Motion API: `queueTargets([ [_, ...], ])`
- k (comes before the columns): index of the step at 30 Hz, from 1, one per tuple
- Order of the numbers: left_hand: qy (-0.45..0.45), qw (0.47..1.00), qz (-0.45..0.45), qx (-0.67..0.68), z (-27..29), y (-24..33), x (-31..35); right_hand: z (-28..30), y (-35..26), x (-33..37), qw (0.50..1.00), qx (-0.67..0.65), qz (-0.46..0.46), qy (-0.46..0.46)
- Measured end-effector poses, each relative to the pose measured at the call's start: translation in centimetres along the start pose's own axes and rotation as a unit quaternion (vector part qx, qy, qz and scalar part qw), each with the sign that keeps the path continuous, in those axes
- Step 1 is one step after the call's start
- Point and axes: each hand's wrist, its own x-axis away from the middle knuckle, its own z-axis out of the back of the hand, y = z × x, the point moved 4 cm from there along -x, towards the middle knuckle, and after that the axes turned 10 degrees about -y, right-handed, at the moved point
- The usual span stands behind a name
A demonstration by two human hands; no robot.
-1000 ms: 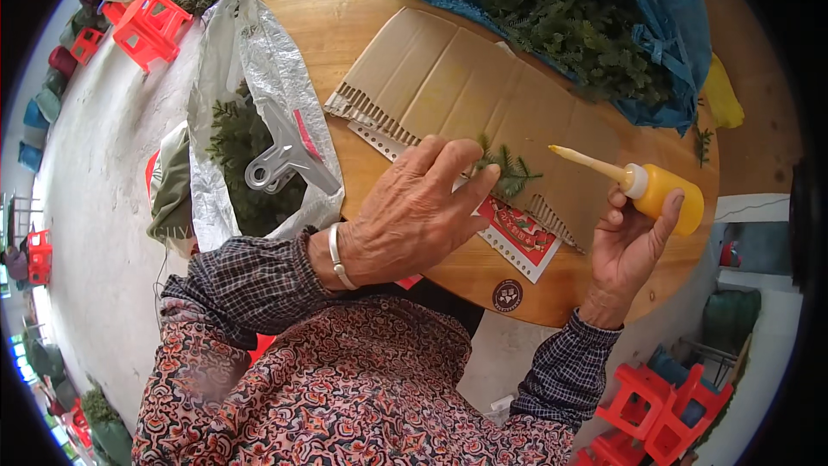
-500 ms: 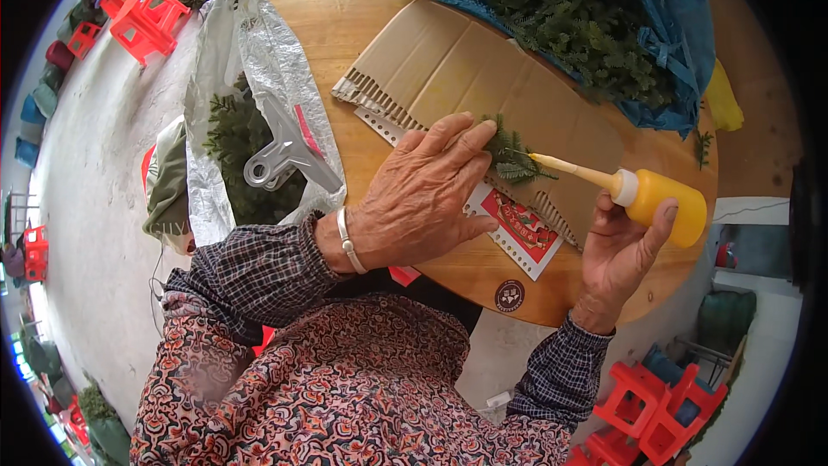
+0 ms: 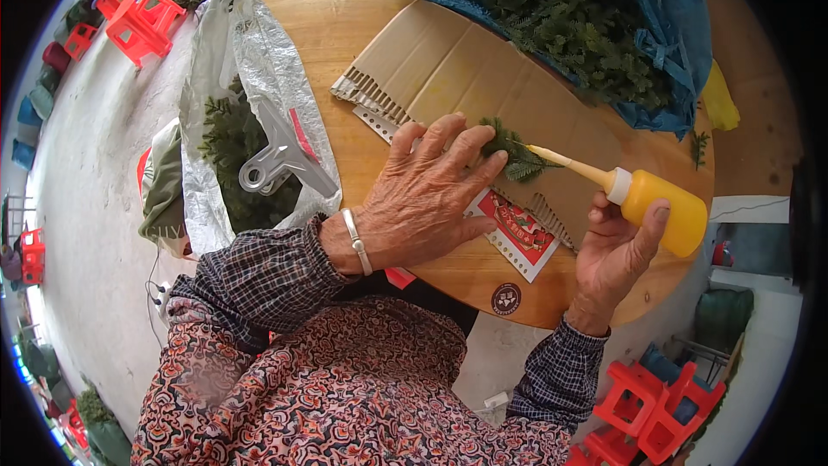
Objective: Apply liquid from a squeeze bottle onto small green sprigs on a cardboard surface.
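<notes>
small green needle sprig (image 3: 520, 166) lies on a flat sheet of brown cardboard (image 3: 470, 65), toward its near edge, between the two hands; left grip (image 3: 431, 185), a bare hand, palm down, fingers spread and thumb well apart from them; two fingertips at the sprig's left end, whether pinching it between them cannot be told; right grip (image 3: 619, 250) clamped on a yellow squeeze bottle (image 3: 662, 211), thumb on one side, fingers on the other; bottle tilted, white collar leftward, its long pale nozzle (image 3: 573, 166) reaching to the sprig, tip at the needles, contact not certain; red-printed card (image 3: 520, 224) with a white, hole-punched border partly under the cardboard's near edge; all this on a round-edged wooden table (image 3: 349, 0); dark round sticker (image 3: 506, 299) near the table's front edge; beyond the cardboard a blue bag (image 3: 686, 30), open, stuffed with green branches (image 3: 578, 30); a loose sprig (image 3: 699, 148) and something yellow (image 3: 721, 97) beside that bag, at right; to the left a silvery-white bag (image 3: 289, 60) with more greenery (image 3: 228, 138) inside and a grey clip-shaped piece (image 3: 285, 155) over it; pale bangle (image 3: 355, 242) on the left wrist; checked cuffs on both arms, swirl-patterned garment (image 3: 345, 380) below; red plastic stools (image 3: 145, 24) on the pale floor (image 3: 112, 164) at far left, others stacked at lower right.
</notes>
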Motion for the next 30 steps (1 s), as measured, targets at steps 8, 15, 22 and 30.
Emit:
queueTargets([
  [8,0.017,1.000,-0.009,0.007,-0.3,-1.9,0.1,-2.2,1.9,-0.2,0.997,0.057,0.039,-0.018],
  [15,0.041,0.999,-0.017,0.011,-0.7,-3.9,0.4,-3.4,3.7,-0.4,0.998,0.051,0.031,-0.027],
  [22,0.003,1.000,-0.003,0.024,-2.1,-4.6,-0.1,-2.0,4.7,-0.9,0.998,0.049,0.026,-0.016],
  [30,-0.008,1.000,-0.001,0.024,-3.2,-4.0,-0.8,-0.2,4.7,-1.1,0.996,0.079,0.033,-0.001],
])
